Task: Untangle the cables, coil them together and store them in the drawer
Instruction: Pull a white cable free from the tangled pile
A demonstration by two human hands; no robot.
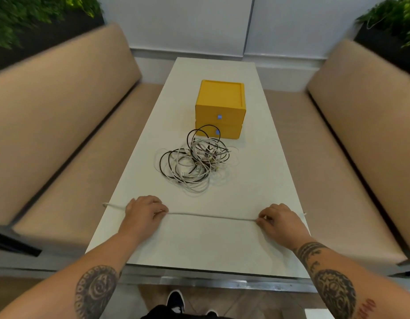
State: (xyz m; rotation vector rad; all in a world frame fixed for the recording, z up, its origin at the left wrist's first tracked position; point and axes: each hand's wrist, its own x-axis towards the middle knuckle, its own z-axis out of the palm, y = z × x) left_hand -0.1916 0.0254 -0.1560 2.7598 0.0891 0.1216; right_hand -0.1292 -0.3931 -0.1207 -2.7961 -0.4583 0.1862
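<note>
Down at the fingers (pixel 162 212) of the left hand (pixel 144 214), we see them curled in and pinching a single white cable (pixel 211 216) against the thumb. It's the same at the right hand (pixel 280 221), where the fingers are bent and nipped onto that same cable. Between the two hands the cable runs in a straight, taut line low over the tabletop (pixel 199 247); we cannot tell whether it touches the surface. A short tail pokes out past each hand and reaches about as far as the tabletop's side edges.

All of this sits well to our side of the yellow drawer unit (pixel 220 100). Between the stretched cable and the unit lies the tangle of cables (pixel 194 164), white, grey and dark loops heaped together just in front of the unit. One dark loop stands up across the front of the lower drawer (pixel 231 132). The upper drawer (pixel 206 116) and the lower one both look pushed in, each with a small blue tab.

On either side of the drawer unit runs a tan bench (pixel 61 116), and green plants (pixel 19 12) fill the corners behind. On our side, below the tabletop edge, a dark shoe (pixel 175 300) shows.
</note>
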